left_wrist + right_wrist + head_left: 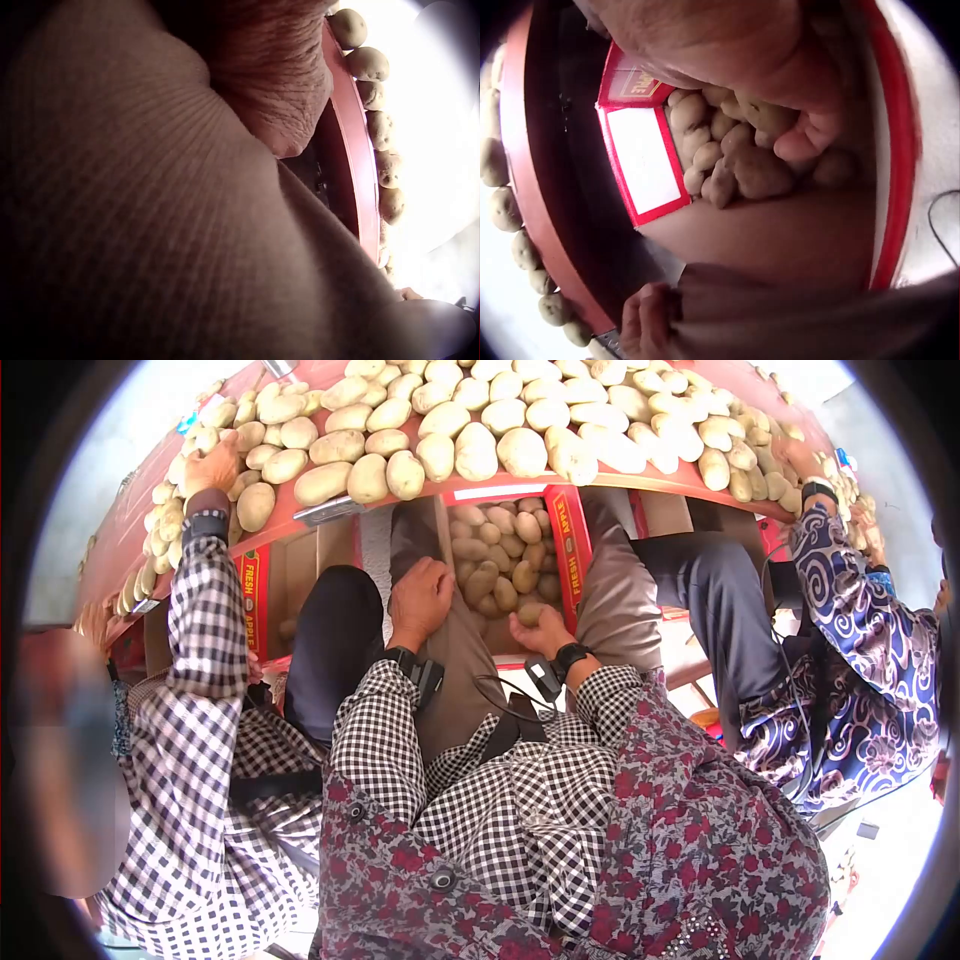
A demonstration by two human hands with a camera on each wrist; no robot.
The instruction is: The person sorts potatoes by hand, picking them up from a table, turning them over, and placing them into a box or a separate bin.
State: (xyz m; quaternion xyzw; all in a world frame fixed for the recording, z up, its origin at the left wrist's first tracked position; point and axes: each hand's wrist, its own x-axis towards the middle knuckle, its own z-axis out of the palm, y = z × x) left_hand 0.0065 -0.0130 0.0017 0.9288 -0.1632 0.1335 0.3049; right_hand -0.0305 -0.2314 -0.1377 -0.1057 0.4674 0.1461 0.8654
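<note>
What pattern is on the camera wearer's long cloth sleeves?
The sleeves are black-and-white checked, clearest in the head view.

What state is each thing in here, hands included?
Left hand: resting on trouser leg
Right hand: gripping one potato
Apple carton: open-topped, part-filled with loose potatoes
Second carton: open-topped
Table potatoes: whole, loose
Table: laden with potatoes

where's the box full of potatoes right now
In the head view, the box is at the centre, between the person's knees, just below the near edge of the potato-covered table, with the right hand over its near end.
</note>
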